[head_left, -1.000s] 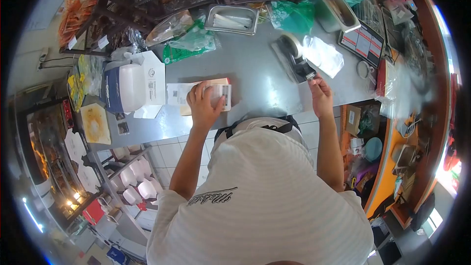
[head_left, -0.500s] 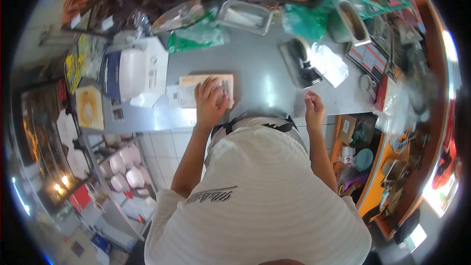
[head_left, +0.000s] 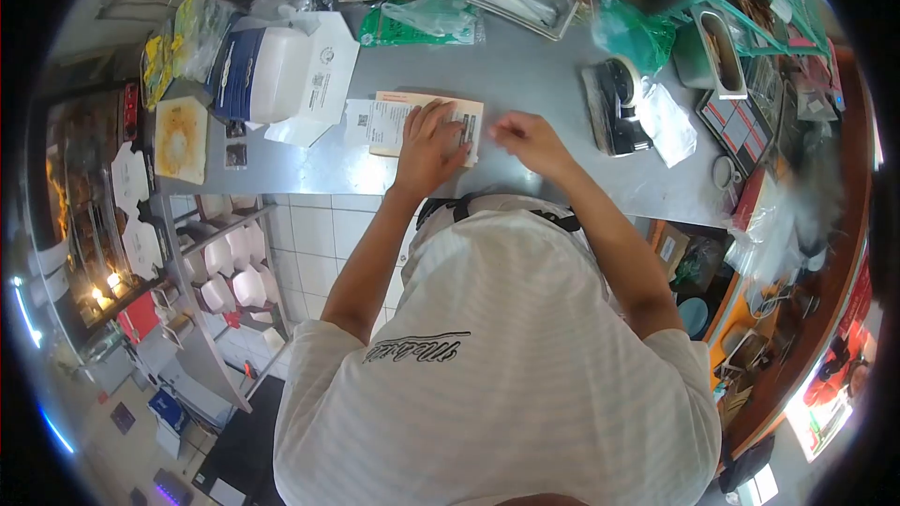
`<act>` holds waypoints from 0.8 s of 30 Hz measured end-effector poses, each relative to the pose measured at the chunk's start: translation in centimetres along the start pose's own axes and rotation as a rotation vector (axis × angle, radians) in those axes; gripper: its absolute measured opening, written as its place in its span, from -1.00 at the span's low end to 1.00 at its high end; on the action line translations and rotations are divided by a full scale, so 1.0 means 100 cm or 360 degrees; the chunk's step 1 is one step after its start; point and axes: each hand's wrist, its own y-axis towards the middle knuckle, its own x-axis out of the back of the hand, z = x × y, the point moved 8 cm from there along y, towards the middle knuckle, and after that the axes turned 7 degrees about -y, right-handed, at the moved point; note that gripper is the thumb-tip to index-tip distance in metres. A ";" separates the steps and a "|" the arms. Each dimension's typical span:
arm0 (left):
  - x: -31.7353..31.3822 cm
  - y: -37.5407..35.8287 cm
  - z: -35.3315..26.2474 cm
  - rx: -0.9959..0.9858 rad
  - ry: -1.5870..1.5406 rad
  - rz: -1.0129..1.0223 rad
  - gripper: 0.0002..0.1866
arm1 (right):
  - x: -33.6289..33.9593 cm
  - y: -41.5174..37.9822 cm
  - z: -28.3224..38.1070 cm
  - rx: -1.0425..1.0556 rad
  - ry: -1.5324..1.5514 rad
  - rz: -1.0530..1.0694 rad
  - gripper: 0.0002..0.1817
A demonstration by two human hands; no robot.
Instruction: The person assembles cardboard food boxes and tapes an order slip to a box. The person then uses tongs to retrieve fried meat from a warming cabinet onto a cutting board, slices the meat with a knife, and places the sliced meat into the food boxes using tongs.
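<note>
My left hand point(head_left: 433, 145) lies with fingers spread on a flat, cream-coloured package point(head_left: 386, 131) covered in printed labels. A white printed slip point(head_left: 357, 122) sticks out past the package's left side. My right hand point(head_left: 527, 142) is just off the package's right end, its thumb and fingers pinched together. Whatever those fingertips may hold is too small to make out. To the right of that hand stands a black tape dispenser point(head_left: 614, 112) with a roll on it, beside a crumpled white sheet point(head_left: 667, 126).
Open takeaway boxes point(head_left: 281, 75) stand on the metal counter point(head_left: 525, 56) at left, near a stained board point(head_left: 181, 141). Green plastic bags point(head_left: 417, 23) and a metal tray point(head_left: 521, 2) line the back. At right are a metal container point(head_left: 717, 52) and a tape roll point(head_left: 723, 171).
My right hand has moved left from near the tape dispenser to the package's right end. My left hand stays on the package. The camera view has shifted.
</note>
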 end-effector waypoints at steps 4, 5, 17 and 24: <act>0.001 -0.003 0.004 -0.0022 -0.0034 -0.0022 -0.69 | -0.023 0.016 -0.007 -0.0053 -0.0130 0.0032 -0.78; 0.001 -0.004 0.005 -0.0019 -0.0034 -0.0026 -0.69 | -0.025 0.018 -0.010 -0.0064 -0.0251 -0.0012 -0.77; 0.007 -0.019 0.019 -0.0061 0.0061 0.0103 -0.71 | -0.040 0.019 -0.018 -0.0031 -0.0221 -0.0121 -0.79; 0.011 -0.022 0.020 -0.0144 -0.0021 0.0053 -0.74 | -0.050 0.018 -0.038 0.0032 0.0232 0.0102 -0.88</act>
